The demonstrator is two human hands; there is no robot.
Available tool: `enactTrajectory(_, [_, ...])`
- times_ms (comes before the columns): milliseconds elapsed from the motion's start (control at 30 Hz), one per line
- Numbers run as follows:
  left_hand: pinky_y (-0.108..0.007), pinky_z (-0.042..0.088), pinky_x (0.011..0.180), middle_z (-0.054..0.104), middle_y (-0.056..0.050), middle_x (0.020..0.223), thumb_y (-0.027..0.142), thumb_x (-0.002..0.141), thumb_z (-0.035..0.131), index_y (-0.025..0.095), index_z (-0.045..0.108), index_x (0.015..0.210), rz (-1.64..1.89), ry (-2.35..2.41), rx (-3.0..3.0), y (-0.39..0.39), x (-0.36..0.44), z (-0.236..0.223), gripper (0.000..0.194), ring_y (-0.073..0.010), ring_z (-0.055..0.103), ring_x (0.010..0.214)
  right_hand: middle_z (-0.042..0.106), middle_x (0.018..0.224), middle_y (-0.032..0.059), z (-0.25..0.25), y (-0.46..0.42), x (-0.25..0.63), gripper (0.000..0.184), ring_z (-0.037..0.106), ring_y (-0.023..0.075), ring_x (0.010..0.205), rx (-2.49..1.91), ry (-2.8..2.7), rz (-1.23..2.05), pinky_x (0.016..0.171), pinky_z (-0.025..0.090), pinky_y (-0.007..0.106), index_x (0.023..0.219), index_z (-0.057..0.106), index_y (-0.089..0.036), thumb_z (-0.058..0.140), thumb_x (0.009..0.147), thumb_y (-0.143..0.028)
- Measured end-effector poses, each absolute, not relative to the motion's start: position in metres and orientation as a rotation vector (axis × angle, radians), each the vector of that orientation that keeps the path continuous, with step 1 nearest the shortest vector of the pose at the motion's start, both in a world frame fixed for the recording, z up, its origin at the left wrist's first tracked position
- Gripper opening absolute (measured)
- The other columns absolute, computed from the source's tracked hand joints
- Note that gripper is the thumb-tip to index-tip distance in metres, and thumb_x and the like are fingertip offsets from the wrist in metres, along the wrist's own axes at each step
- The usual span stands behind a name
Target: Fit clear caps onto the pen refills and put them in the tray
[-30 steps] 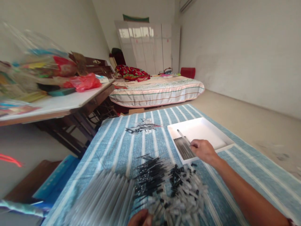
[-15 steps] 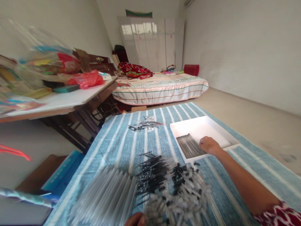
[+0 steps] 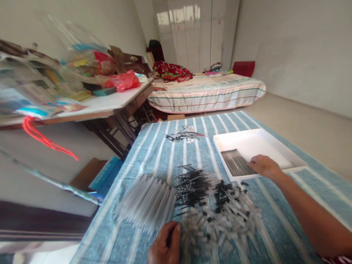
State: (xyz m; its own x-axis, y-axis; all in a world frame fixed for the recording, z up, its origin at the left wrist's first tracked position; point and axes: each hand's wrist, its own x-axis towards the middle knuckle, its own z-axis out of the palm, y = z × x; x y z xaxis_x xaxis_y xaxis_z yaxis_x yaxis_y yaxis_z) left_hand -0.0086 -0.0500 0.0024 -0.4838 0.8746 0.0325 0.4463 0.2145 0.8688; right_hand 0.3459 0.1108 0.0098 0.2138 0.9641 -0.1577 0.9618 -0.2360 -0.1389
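My right hand is inside a white box, its fingers pinched at the right end of a row of dark-tipped, see-through pens. At the bottom of the view, my left hand is curled with thumb against fingers; what it holds, if anything, is hidden. Just above it lies a stack of clear whitish pen barrels. Beside that stack are a heap of thin black-tipped refills and a pile of clear caps, with small black plugs at its upper edge.
The pieces lie on a blue striped cloth over the table. Some dark thin parts sit at its far end. To the left stands a white-topped table loaded with plastic bags. A bed is behind.
The view has swung left and slightly down, so everything appears shifted right. My left hand has come further into view beside the barrels. My right hand stays at the pen row in the box.
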Motion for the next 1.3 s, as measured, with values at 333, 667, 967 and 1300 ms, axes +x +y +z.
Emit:
enactTrajectory(333, [-0.030, 0.046, 0.070, 0.068, -0.006, 0.074, 0.028, 0.071, 0.060, 0.021, 0.068, 0.073, 1.145, 1.958, 1.482, -0.047, -0.009, 0.015, 0.012, -0.0234, 0.062, 0.071, 0.068, 0.070, 0.0036, 0.036, 0.048, 0.297, 0.030, 0.061, 0.0183, 0.063, -1.911, -1.934, 0.020, 0.058, 0.038, 0.026, 0.073, 0.066, -0.022, 0.042, 0.082, -0.039])
enactTrajectory(667, [-0.030, 0.040, 0.056, 0.062, -0.013, 0.079, 0.016, 0.083, 0.039, 0.015, 0.064, 0.076, 0.206, 2.324, 2.245, -0.012, -0.007, 0.029, 0.026, -0.0249, 0.059, 0.071, 0.065, 0.068, 0.0019, 0.023, 0.022, 0.234, 0.032, 0.059, 0.0151, 0.063, -1.523, -2.290, 0.355, 0.059, 0.035, 0.024, 0.070, 0.062, -0.020, 0.039, 0.089, -0.030])
enactTrajectory(967, [-0.030, 0.043, 0.063, 0.062, -0.012, 0.087, 0.010, 0.082, 0.035, 0.014, 0.063, 0.082, -0.180, 2.323, 2.113, 0.006, -0.007, 0.029, 0.028, -0.0238, 0.061, 0.082, 0.068, 0.079, 0.0030, 0.027, 0.026, 0.207, 0.022, 0.063, 0.0170, 0.077, -1.628, -2.435, 0.400, 0.064, 0.035, 0.024, 0.077, 0.062, -0.020, 0.042, 0.086, -0.023])
enactTrajectory(1300, [-0.028, 0.041, 0.066, 0.059, -0.009, 0.081, 0.017, 0.082, 0.041, 0.016, 0.056, 0.072, 0.242, 2.194, 2.152, -0.001, -0.017, 0.035, 0.018, -0.0197, 0.058, 0.075, 0.070, 0.078, 0.0094, 0.033, 0.028, 0.173, 0.023, 0.065, 0.0218, 0.076, -1.585, -2.741, 0.331, 0.061, 0.038, 0.026, 0.083, 0.064, -0.018, 0.041, 0.085, -0.022])
